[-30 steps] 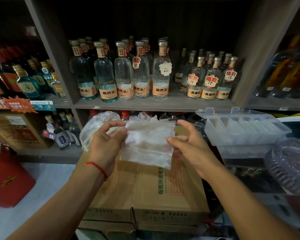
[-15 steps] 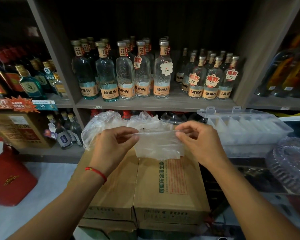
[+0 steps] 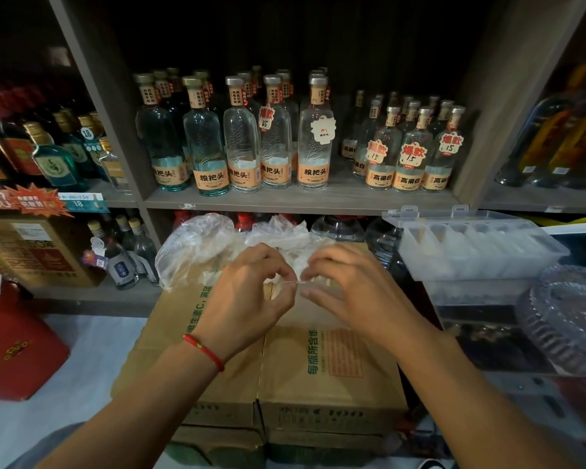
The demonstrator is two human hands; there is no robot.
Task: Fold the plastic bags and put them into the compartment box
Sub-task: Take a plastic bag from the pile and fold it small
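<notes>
A small folded clear plastic bag [image 3: 293, 282] is held edge-on over the cardboard boxes, mostly hidden by my fingers. My left hand [image 3: 247, 299] pinches its left end and my right hand [image 3: 349, 292] pinches its right end, fingertips almost meeting. Behind my hands a pile of crumpled clear plastic bags [image 3: 197, 252] lies on the far end of the boxes. The clear compartment box [image 3: 481, 252] stands open at the right, its lid tipped back, with folded bags in several compartments.
Two cardboard boxes [image 3: 285, 367] lie side by side under my hands. Shelves of glass liquor bottles [image 3: 241, 140] rise behind. A ribbed clear plastic dish [image 3: 569, 316] sits at the right on a glass counter. A red gift box [image 3: 11, 343] stands on the floor at left.
The bag was a wide sheet held up between my hands, then a shorter strip. Now my hands have come together in the middle and the bag is folded much smaller.
</notes>
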